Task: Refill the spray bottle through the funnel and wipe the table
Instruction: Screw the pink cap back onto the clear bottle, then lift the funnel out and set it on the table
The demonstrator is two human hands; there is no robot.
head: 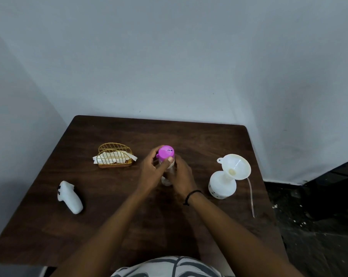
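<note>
- A clear bottle [167, 176] with a pink cap [166, 151] stands upright on the desk [129, 226], its long axis vertical and the cap pointing up toward the camera.
- The left hand [152, 169] curls around the cap end from the left, thumb tip pressed against the cap's near rim and fingers wrapped behind it.
- The right hand [180, 175] wraps the bottle's body from the right, just below the cap; its fingers are curled round the clear wall and hide most of it.
- The bottle sits between the two hands, touching both; only its base and a strip of its side show between them.
- To the right of the right hand, well apart from it, the white spray bottle [222, 185] stands upright with a white funnel [236, 166] seated in its neck, the funnel tilted and its wide mouth facing up.
- A thin tube [251, 196] lies on the desk just right of the spray bottle.
- Left of the left hand, a gold wire holder [115, 154] carries white napkins [114, 156].
- Farther left and nearer the person lies the white spray head [70, 197], on its side.
</note>
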